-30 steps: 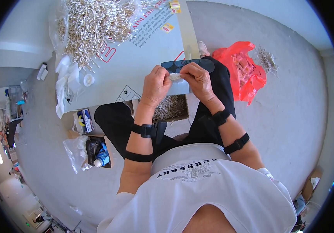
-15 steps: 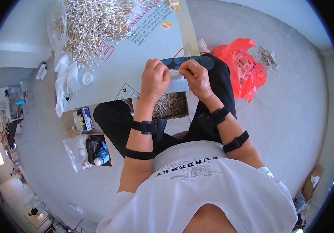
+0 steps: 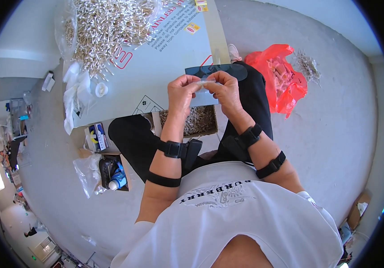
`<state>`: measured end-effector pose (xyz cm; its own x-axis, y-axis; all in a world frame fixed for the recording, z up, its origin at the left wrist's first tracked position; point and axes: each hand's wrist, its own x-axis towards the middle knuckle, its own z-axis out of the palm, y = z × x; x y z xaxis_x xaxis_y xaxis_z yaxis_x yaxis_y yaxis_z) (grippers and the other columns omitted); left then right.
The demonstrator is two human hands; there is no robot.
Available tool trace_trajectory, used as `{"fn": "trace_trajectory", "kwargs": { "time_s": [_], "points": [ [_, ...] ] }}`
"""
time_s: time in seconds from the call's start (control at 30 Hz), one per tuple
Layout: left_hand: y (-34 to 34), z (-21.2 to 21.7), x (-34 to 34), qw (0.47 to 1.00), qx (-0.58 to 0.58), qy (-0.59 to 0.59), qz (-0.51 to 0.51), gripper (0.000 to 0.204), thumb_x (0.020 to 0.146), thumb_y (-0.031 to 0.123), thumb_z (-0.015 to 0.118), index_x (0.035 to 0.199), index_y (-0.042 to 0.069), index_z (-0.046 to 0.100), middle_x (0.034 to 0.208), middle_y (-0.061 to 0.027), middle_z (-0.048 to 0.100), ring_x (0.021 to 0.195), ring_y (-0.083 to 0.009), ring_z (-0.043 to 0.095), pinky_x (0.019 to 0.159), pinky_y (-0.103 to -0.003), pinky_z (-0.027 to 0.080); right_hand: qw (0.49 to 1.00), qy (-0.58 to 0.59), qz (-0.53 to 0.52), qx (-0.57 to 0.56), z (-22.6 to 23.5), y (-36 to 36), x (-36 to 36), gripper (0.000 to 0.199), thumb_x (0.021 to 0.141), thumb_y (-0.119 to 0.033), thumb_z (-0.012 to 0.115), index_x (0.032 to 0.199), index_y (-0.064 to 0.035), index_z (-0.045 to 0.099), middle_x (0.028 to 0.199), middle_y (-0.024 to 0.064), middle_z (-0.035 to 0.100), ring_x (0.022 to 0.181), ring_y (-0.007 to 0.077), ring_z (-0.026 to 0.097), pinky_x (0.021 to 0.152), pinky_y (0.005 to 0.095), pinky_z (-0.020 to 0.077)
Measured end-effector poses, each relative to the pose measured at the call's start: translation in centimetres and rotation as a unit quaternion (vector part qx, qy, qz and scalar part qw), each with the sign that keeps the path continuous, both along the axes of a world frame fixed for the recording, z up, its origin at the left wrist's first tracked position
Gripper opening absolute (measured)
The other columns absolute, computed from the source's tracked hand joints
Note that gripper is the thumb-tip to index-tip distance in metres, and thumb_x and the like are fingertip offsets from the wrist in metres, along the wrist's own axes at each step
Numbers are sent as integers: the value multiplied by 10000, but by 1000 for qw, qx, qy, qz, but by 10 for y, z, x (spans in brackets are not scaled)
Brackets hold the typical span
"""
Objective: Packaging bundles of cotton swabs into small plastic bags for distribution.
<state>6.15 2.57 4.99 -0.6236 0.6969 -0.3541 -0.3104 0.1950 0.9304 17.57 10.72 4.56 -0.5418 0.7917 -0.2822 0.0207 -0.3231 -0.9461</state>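
"Head view. What's in hand?"
"Small, thin whitish piece (image 3: 203,84), held up over the near edge of the pale grey-blue surface (image 3: 129,85). Mostly hidden."
"Fingers?"
"Left hand (image 3: 182,94) pinching its left side, right hand (image 3: 227,93) its right. Fingertips close together."
"Around it?"
"Dark translucent strip (image 3: 203,70) just beyond. White-tipped cotton swabs (image 3: 111,33) heaped at the surface's far left. Red plastic bag (image 3: 285,106) on grey floor (image 3: 330,125), right."
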Motion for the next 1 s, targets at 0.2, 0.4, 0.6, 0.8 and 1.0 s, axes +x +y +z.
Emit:
{"fn": "trace_trajectory", "kwargs": {
  "time_s": [0.2, 0.4, 0.6, 0.8, 1.0],
  "points": [
    [2, -7, 3, 999, 27, -21, -11, 115, 763, 2, 662, 871, -2, 700, 816, -55, 690, 686, -104, 616, 609, -228, 482, 998, 10, 1, 64, -11, 1, -2, 68, 744, 2, 674, 794, -5, 630, 681, -4, 592, 600, 50, 512, 527, 210, 393],
    [1, -10, -2, 995, 64, -71, 8, 117, 746, 4, 631, 829, -28, 707, 750, -54, 674, 630, -105, 598, 567, -230, 476, 998, 33, 57, -4, -3, 10, 9, 28, 805, -23, 654, 813, 3, 649, 687, 10, 628, 586, 57, 575, 522, 193, 415],
    [-2, -8, -6, 995, 74, -64, -12, 183, 737, -37, 573, 866, -50, 702, 786, -86, 680, 646, -131, 610, 582, -244, 493, 996, 47, 72, 3, -4, 15, 12, 55, 847, -28, 635, 853, 10, 674, 706, 29, 654, 605, 70, 605, 535, 201, 442],
    [-5, -14, -10, 991, 111, -66, -40, 189, 793, -42, 537, 908, -66, 686, 892, -128, 693, 718, -159, 636, 627, -268, 529, 993, 67, 97, 31, -8, 21, 15, 72, 855, -45, 661, 892, 8, 694, 726, 30, 664, 627, 74, 611, 546, 206, 446],
    [-1, -7, -2, 996, 73, 35, -45, 83, 794, 15, 647, 848, -22, 699, 757, -40, 660, 655, -88, 581, 564, -237, 479, 994, 48, 91, 42, -6, 16, 18, 50, 844, -43, 676, 878, -11, 693, 722, 11, 655, 631, 70, 608, 549, 201, 442]
  ]
}}
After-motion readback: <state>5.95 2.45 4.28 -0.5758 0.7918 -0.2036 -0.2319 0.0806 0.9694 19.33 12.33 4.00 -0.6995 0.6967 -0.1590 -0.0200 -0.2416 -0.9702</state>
